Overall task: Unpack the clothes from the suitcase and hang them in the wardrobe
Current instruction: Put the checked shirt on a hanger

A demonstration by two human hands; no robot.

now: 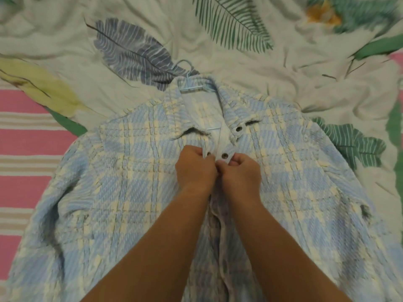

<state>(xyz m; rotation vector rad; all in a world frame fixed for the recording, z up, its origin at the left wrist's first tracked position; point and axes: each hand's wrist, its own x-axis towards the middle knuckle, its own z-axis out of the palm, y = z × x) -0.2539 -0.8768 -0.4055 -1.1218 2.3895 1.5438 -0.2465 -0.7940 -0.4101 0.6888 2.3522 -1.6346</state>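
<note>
Two bare forearms reach up from the lower edge, and the shirt (135,192) lies flat on its back under them, spread across the bed, its front opening running straight up between the wrists. The left hand (194,168) pinches the left edge of the placket just below the collar, fingers (202,154) curled tight round the cloth beside a dark metal snap. The right hand (241,171) grips the facing edge the same way, its fingers curled narrow on the fabric just under a second snap (224,155); the knuckles of both hands touch at the opening. The cloth is thick, nubbly weave in pale blue and cream check, with a soft turned-down collar and another snap (239,128) at the right collar point. Beyond the hands, a pale blue plastic hanger (192,88) sits inside the neck, its hook poking out past the collar onto the bedsheet (272,79), which is wrinkled white cotton printed with large green and grey-blue leaves, pink stripes at the left.
</note>
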